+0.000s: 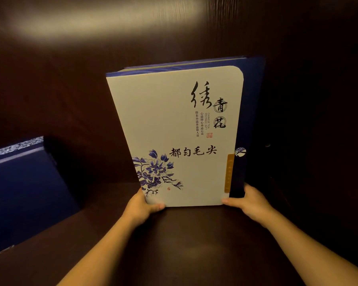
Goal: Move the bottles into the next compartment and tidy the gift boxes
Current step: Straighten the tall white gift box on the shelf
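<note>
We see a dark wooden shelf [194,240] with a dark wood back panel [70,79] catching a blurred glare.

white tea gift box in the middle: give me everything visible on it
The white gift box is a large flat box, apparently card, standing upright on the dark wooden shelf, its top tilted back toward the rear panel. The front is white with black calligraphy, a small "Chinese tea refined gift" line, a red seal and a blue flower at lower left. Spine and edges are dark blue, with a gold strip on the right. The left hand and right hand grip its bottom corners.
</note>
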A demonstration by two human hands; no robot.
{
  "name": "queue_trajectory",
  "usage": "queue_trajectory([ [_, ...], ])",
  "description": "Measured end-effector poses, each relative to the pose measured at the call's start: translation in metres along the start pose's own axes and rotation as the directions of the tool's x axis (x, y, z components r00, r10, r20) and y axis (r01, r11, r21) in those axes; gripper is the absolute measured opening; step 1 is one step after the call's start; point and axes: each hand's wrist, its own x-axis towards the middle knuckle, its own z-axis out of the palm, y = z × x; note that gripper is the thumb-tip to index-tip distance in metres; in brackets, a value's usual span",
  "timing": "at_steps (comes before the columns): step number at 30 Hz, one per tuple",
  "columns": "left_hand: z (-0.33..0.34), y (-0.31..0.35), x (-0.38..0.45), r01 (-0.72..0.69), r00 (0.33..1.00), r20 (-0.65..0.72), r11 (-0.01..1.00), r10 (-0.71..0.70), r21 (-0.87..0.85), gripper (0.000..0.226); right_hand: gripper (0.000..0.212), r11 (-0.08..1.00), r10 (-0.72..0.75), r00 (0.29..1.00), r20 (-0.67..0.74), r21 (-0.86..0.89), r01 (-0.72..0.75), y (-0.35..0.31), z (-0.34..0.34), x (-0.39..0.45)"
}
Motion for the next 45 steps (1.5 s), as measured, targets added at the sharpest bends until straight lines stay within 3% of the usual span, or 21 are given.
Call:
queue_trajectory([
  [5,0.006,-0.008,-0.009,-0.016,0.996,-0.087,0.997,0.022,0.071,0.068,0.045,0.999,-0.034,0.998,-0.053,0.018,0.035,0.011,0.006,-0.004],
  [27,0.013,-0.027,-0.140,-0.049,0.987,-0.143,0.978,0.079,0.203,0.066,0.051,0.999,-0.035,0.992,-0.117,-0.034,0.031,0.018,0.003,-0.132],
  [33,0.014,-0.030,-0.181,-0.071,0.985,-0.138,0.973,0.103,0.220,0.063,0.042,0.998,-0.031,0.990,-0.134,-0.059,0.023,0.020,0.000,-0.172],
  [37,0.015,-0.033,-0.204,-0.081,0.985,-0.129,0.969,0.114,0.232,0.063,0.058,0.992,-0.023,0.989,-0.144,-0.127,0.005,0.023,-0.003,-0.195],
  [45,0.017,-0.036,-0.240,-0.121,0.979,-0.136,0.968,0.154,0.222,0.058,0.058,0.986,-0.076,0.984,-0.162,-0.161,0.050,0.025,-0.004,-0.233],
])
